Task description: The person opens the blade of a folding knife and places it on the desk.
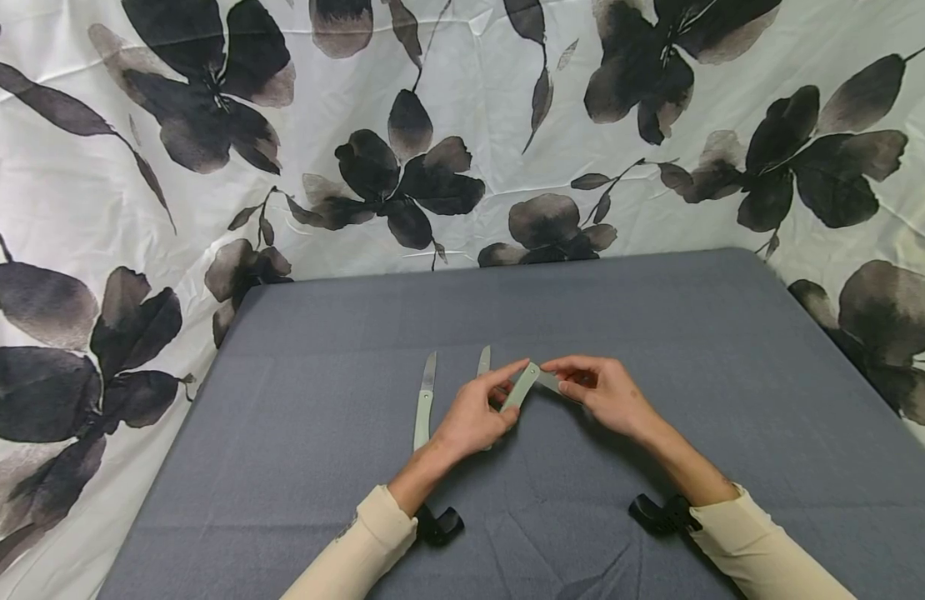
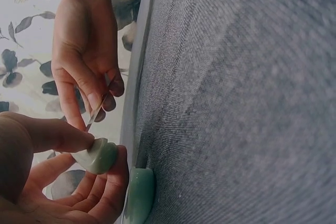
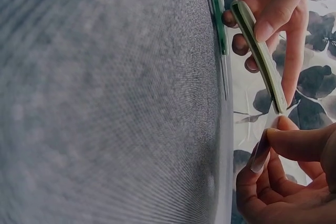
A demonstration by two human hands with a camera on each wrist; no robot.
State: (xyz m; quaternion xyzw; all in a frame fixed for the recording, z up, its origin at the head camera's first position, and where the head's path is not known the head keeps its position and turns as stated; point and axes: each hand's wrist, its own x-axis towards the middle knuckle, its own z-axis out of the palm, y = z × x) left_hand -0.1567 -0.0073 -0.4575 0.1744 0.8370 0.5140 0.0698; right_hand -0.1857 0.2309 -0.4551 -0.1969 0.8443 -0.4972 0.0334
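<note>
Above the table, my left hand grips the pale green handle of a folding knife. My right hand pinches that knife's blade between thumb and fingers, and the blade stands partly folded out, at an angle to the handle. In the right wrist view the long slot of the handle shows. A second folding knife lies on the cloth left of my left hand, blade pointing away. Behind that hand lies a third knife, its handle mostly hidden.
Grey cloth covers the table. A white curtain with dark flowers hangs behind and along the sides. Black wrist straps sit at both cream sleeves.
</note>
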